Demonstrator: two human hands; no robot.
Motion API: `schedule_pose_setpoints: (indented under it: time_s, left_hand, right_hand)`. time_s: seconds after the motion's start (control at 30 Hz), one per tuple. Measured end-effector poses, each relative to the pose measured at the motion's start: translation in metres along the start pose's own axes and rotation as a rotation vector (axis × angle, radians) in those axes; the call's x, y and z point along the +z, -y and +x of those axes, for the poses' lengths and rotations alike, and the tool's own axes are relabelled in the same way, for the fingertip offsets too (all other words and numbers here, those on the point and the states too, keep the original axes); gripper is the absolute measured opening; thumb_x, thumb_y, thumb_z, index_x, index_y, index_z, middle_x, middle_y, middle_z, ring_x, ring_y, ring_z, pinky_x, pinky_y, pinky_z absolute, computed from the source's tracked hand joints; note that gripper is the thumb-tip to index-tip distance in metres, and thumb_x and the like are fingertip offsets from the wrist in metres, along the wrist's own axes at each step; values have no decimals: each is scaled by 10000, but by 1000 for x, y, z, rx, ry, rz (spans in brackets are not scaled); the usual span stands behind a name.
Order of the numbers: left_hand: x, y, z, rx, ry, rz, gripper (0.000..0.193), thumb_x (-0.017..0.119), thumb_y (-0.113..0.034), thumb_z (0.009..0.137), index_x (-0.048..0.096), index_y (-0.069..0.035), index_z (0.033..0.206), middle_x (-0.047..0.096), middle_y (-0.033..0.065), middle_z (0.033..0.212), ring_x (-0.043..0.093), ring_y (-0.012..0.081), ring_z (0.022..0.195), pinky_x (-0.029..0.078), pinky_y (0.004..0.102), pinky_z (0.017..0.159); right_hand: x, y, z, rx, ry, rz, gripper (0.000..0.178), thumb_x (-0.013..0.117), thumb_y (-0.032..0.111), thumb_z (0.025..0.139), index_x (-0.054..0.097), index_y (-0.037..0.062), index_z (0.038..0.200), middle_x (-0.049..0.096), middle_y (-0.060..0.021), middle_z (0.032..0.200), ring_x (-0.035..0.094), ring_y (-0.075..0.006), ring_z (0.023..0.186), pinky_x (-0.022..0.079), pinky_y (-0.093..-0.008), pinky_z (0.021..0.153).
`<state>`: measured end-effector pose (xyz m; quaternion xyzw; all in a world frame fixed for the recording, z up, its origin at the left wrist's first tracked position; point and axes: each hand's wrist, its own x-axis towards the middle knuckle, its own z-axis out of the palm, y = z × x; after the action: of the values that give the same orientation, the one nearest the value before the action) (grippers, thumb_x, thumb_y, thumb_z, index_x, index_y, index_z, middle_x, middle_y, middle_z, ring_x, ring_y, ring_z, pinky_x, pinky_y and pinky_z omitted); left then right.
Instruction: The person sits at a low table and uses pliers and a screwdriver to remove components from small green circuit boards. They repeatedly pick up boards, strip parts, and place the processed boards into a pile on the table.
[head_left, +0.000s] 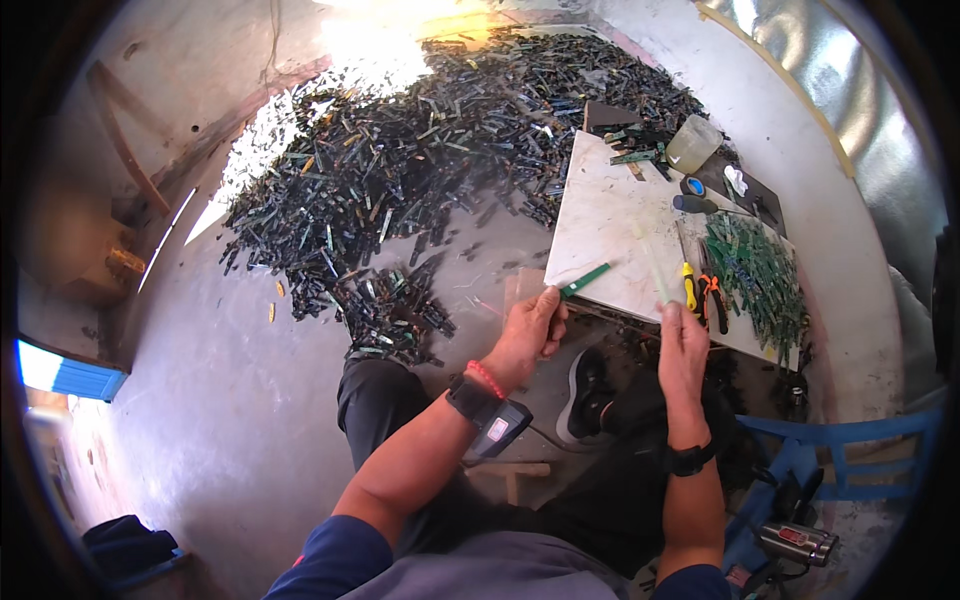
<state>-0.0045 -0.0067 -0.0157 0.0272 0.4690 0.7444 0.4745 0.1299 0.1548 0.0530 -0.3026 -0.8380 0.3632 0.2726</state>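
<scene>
My left hand (535,325) is closed on one end of a narrow green strip (585,281), which reaches over the near left corner of a pale board (610,220). Pinched in my right hand (683,345) is a thin, pale, translucent-looking tool (658,268), smeared by motion, its kind unclear. It points away over the board. Just beyond my right fingers lie pliers with yellow and black handles (689,287) and pliers with orange and black handles (713,300). To their right, many green strips (755,280) lie in a heap on the board.
A large heap of dark narrow strips (450,130) covers the floor ahead. A screwdriver (694,204), a blue tape roll (693,186), crumpled white paper (735,180) and a cloudy plastic container (693,144) stand farther back. At lower right are a blue chair (850,434) and a silver-nosed tool (800,542).
</scene>
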Motion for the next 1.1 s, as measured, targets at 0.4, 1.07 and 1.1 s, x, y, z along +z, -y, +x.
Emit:
schedule_pose_setpoints:
  time_s: [0.4,1.07,1.1]
  left_hand:
    - [10,-11,-10,-6,-146,42,392,453,-405,991,532,-79,787,457,-13,642,394,69,501,270,217,393]
    - [-2,-19,-6,-234,145,-366,378,344,-405,1012,447,-111,798,363,-20,636,281,87,490,250,218,428]
    - [-3,-18,-5,-232,156,-379,372,348,-399,1010,448,-113,796,363,-23,635,281,86,490,249,219,428]
  right_hand:
    - [-11,-18,-3,132,125,-76,364,539,300,941,654,-33,853,614,-176,667,594,-242,598,451,-355,599]
    - [0,-25,-7,328,325,187,374,540,301,952,635,-13,770,450,7,601,416,-80,570,346,-254,526]
    - [1,-20,-10,328,388,185,375,539,302,953,635,-11,769,454,8,602,416,-79,569,344,-253,523]
